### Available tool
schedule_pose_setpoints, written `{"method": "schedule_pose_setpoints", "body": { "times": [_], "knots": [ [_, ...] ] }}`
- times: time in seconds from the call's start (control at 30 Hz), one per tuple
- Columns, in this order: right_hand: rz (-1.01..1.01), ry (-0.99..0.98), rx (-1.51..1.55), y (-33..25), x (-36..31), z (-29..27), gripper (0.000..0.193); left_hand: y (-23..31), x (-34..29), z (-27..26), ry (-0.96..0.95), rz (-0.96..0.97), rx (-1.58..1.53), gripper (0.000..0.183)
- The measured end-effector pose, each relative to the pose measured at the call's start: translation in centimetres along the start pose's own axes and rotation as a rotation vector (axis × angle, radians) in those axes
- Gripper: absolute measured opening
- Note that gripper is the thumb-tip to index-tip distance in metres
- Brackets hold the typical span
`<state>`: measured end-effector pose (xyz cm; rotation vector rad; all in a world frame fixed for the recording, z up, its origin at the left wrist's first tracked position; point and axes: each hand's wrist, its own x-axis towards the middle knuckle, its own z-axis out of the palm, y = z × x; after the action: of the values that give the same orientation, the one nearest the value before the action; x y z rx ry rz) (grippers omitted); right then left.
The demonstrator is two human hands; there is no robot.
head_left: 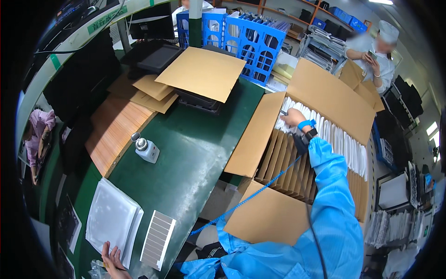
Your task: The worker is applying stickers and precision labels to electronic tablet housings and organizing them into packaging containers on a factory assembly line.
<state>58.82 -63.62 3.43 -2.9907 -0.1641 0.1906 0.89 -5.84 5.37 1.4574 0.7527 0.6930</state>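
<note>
Across the left and middle of the view stretches a long green table [186, 153], the largest thing about. Beside its right edge stands an open carton [330, 97] with its flaps folded out, holding a row of upright white sheets [341, 144] along the far side and brown cardboard dividers [274, 158] nearer the person. Blue file racks [255, 35] stand at the table's far end. On the table are a wood-grained board [121, 128] and, farther back, a flat cardboard sheet [202, 72] resting over black trays. Near the left lower edge lies a stack of translucent white sheets [111, 216], with a pale striped strip [158, 239] just beside it. The right hand [293, 117] is inside the carton at the near left end of the white sheets, fingers curled; whether they pinch a sheet I cannot tell. The left hand [113, 260], its fingers loosely spread, is at the stack's lower edge; contact is unclear. A white bottle [147, 151] with a metal top stands mid-table. Smallest, a black watch [310, 134] and a blue wristband [305, 124] circle the right wrist
</note>
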Motion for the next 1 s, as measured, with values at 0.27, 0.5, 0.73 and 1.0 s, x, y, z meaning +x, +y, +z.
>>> {"method": "schedule_pose_setpoints", "body": {
  "times": [0.27, 0.5, 0.73, 1.0],
  "knots": [
    [0.038, 0.172, 0.393, 3.1, 0.8, 1.1, 0.036, 2.6, -0.8, 4.2, -0.043, -0.017, -0.004, 0.056],
    [0.114, 0.262, 0.857, 0.3, -2.7, -10.7, 0.026, 2.7, 0.4, 4.8, -0.02, 0.057, -0.005, 0.05],
    [0.05, 0.093, 0.79, 0.3, -2.4, -15.1, 0.028, 10.6, 1.3, 19.7, -0.713, 0.449, 0.293, 0.07],
    [0.042, 0.069, 0.804, -0.5, -1.0, -9.5, 0.029, 8.0, -2.4, 49.9, -1.31, 1.03, 0.426, 0.06]
  ]
}}
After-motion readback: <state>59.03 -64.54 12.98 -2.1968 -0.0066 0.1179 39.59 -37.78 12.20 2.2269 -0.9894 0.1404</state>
